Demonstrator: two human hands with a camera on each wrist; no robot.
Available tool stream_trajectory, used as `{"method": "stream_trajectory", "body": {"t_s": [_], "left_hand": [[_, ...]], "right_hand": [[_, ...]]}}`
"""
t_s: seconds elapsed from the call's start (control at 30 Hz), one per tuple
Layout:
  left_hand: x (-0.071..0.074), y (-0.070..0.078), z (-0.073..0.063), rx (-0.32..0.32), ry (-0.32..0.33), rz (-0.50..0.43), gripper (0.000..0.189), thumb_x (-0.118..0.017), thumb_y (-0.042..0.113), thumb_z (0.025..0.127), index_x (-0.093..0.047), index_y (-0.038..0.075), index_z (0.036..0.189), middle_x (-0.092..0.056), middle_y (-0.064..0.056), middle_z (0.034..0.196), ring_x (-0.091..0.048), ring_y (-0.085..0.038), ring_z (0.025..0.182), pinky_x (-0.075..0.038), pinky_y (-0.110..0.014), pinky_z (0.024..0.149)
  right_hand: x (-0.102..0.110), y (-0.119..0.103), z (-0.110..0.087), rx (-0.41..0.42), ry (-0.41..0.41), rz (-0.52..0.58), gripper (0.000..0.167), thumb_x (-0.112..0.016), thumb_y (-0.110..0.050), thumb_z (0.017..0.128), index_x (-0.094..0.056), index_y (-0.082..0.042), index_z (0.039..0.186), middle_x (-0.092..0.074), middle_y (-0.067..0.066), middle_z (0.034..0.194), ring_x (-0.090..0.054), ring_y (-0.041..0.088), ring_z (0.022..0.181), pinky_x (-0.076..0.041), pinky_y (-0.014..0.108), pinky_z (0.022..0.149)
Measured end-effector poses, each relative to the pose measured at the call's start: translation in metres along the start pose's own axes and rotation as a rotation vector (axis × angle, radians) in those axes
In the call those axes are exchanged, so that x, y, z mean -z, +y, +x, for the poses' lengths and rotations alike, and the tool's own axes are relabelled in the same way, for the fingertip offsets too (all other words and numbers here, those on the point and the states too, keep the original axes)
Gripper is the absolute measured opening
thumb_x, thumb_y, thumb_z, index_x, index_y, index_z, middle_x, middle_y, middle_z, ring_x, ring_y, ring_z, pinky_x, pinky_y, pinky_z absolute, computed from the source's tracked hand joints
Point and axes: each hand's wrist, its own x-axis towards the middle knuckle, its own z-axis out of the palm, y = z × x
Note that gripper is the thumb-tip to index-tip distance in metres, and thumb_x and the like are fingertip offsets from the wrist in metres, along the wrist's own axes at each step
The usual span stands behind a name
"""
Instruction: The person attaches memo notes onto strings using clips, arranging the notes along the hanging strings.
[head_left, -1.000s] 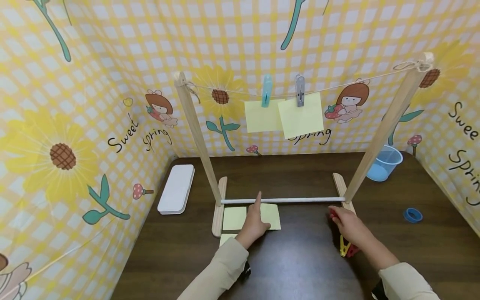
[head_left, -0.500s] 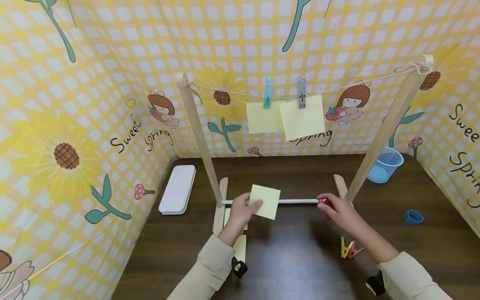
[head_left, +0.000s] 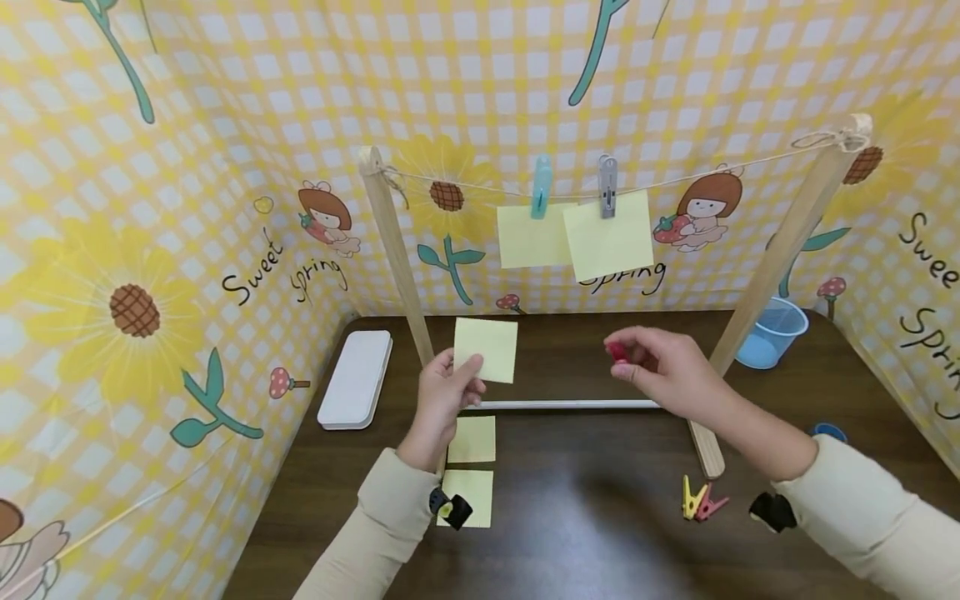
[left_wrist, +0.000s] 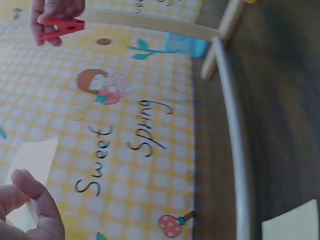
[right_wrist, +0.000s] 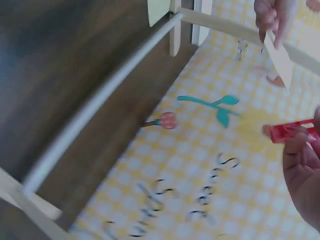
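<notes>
My left hand (head_left: 444,398) pinches a yellow sticky note (head_left: 487,348) between thumb and fingers, above the white crossbar (head_left: 570,405) of a wooden stand. To the right, my right hand (head_left: 675,373) holds a red clothespin (head_left: 617,352) by its handles; the right wrist view shows the clothespin (right_wrist: 290,131) pointing toward the left hand's side. Higher up, a string (head_left: 675,178) runs between the stand's posts. A blue clothespin (head_left: 541,188) and a grey clothespin (head_left: 607,188) hold two sticky notes (head_left: 611,237) on it. Note and red clothespin are apart.
Two more sticky notes (head_left: 468,498) lie on the table below the left hand. A yellow clothespin (head_left: 692,498) and a red one (head_left: 709,505) lie at front right. A white case (head_left: 355,379), a blue basket (head_left: 772,333) and a blue ring (head_left: 829,432) stand around the stand.
My left hand has picked a sticky note off the table and raised it, moving left. My right hand has lifted the red clothespin up from beside the stand's right foot.
</notes>
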Motion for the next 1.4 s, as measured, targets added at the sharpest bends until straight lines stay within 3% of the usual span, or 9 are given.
{"method": "stream_trajectory", "body": {"t_s": [0.13, 0.23, 0.43, 0.63, 0.73, 1.0, 1.23, 1.4], "left_hand": [[0.002, 0.019, 0.004, -0.049, 0.026, -0.106, 0.012, -0.061, 0.004, 0.088, -0.055, 0.001, 0.099, -0.056, -0.001, 0.062, -0.052, -0.007, 0.05, -0.042, -0.017, 0.043], [0.001, 0.034, 0.008, -0.099, 0.027, -0.177, 0.008, -0.059, 0.005, 0.09, -0.054, 0.004, 0.096, -0.055, -0.001, 0.064, -0.05, -0.007, 0.05, -0.039, -0.016, 0.043], [-0.002, 0.058, 0.016, -0.174, 0.036, -0.263, 0.005, -0.058, 0.007, 0.091, -0.054, 0.007, 0.09, -0.053, 0.0, 0.059, -0.048, -0.007, 0.047, -0.034, -0.018, 0.04], [-0.01, 0.072, 0.019, -0.212, 0.004, -0.301, 0.004, -0.056, 0.008, 0.093, -0.053, 0.008, 0.095, -0.053, 0.0, 0.063, -0.046, -0.007, 0.047, -0.032, -0.017, 0.04], [-0.017, 0.076, 0.02, -0.221, -0.009, -0.3, 0.005, -0.054, 0.009, 0.094, -0.051, 0.01, 0.098, -0.052, 0.0, 0.065, -0.045, -0.007, 0.048, -0.03, -0.018, 0.041], [-0.033, 0.084, 0.024, -0.217, 0.026, -0.252, 0.006, -0.052, 0.014, 0.095, -0.046, 0.014, 0.095, -0.046, 0.001, 0.065, -0.042, -0.008, 0.05, -0.027, -0.018, 0.043], [-0.038, 0.092, 0.024, -0.248, 0.025, -0.216, 0.007, -0.052, 0.016, 0.095, -0.046, 0.015, 0.093, -0.044, 0.003, 0.064, -0.042, -0.007, 0.05, -0.026, -0.017, 0.042], [-0.042, 0.099, 0.026, -0.304, 0.007, -0.204, 0.005, -0.052, 0.015, 0.096, -0.047, 0.015, 0.095, -0.045, 0.003, 0.067, -0.041, -0.006, 0.049, -0.025, -0.016, 0.039]], "right_hand": [[0.014, -0.027, 0.022, 0.104, 0.078, 0.07, 0.023, -0.072, 0.005, 0.076, -0.064, -0.001, 0.097, -0.062, 0.001, 0.08, -0.053, 0.008, 0.062, -0.045, 0.018, 0.053], [0.023, -0.052, 0.042, 0.12, 0.116, 0.146, 0.018, -0.07, 0.007, 0.077, -0.065, -0.001, 0.093, -0.065, 0.004, 0.081, -0.055, 0.008, 0.061, -0.045, 0.018, 0.05], [0.033, -0.101, 0.083, 0.039, 0.177, 0.32, 0.007, -0.064, 0.003, 0.084, -0.064, 0.002, 0.09, -0.066, 0.012, 0.079, -0.058, 0.014, 0.057, -0.046, 0.025, 0.044], [0.034, -0.136, 0.125, 0.021, 0.231, 0.623, 0.005, -0.064, 0.004, 0.084, -0.061, 0.006, 0.088, -0.067, 0.013, 0.077, -0.059, 0.02, 0.057, -0.051, 0.027, 0.052], [0.034, -0.15, 0.143, -0.044, 0.26, 0.727, 0.008, -0.065, 0.003, 0.083, -0.061, 0.007, 0.089, -0.067, 0.011, 0.079, -0.059, 0.021, 0.058, -0.053, 0.027, 0.056], [0.027, -0.159, 0.174, -0.105, 0.321, 0.665, 0.01, -0.064, -0.001, 0.084, -0.061, 0.006, 0.091, -0.067, 0.013, 0.081, -0.06, 0.021, 0.057, -0.054, 0.028, 0.058], [0.02, -0.157, 0.183, -0.138, 0.32, 0.641, 0.004, -0.063, -0.002, 0.086, -0.06, 0.0, 0.087, -0.067, 0.012, 0.082, -0.06, 0.022, 0.059, -0.054, 0.029, 0.06], [0.015, -0.16, 0.186, -0.168, 0.299, 0.607, 0.006, -0.063, -0.003, 0.085, -0.06, 0.001, 0.089, -0.066, 0.011, 0.079, -0.06, 0.022, 0.06, -0.054, 0.029, 0.06]]}}
